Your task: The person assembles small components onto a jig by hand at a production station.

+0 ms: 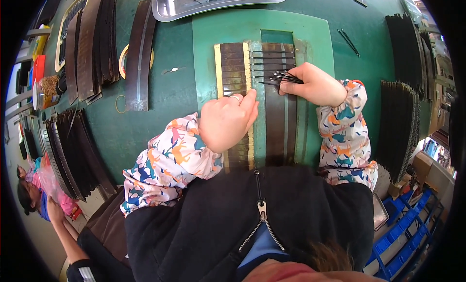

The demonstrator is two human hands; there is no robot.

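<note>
My right hand (310,83) is closed around a small bunch of thin black cables (286,77) with shiny tips, over a dark brown strip (280,117). Several similar black cables (274,60) lie crosswise on that strip, roughly parallel and spaced apart. The strip rests on a light green board (315,34). My left hand (225,119), wearing a ring, has its index finger stretched out against a yellow ruler-like edge (247,64), close to the cables' left ends. Its other fingers are partly curled, and nothing shows in them.
A metal tray (218,9) holding more black cables stands beyond the board. Dark strips stand stacked at left (90,44) and right (400,122). A single dark strip (139,59) lies over a tape roll (123,61). Two loose cables (349,43) lie right. Another person (48,204) sits at far left.
</note>
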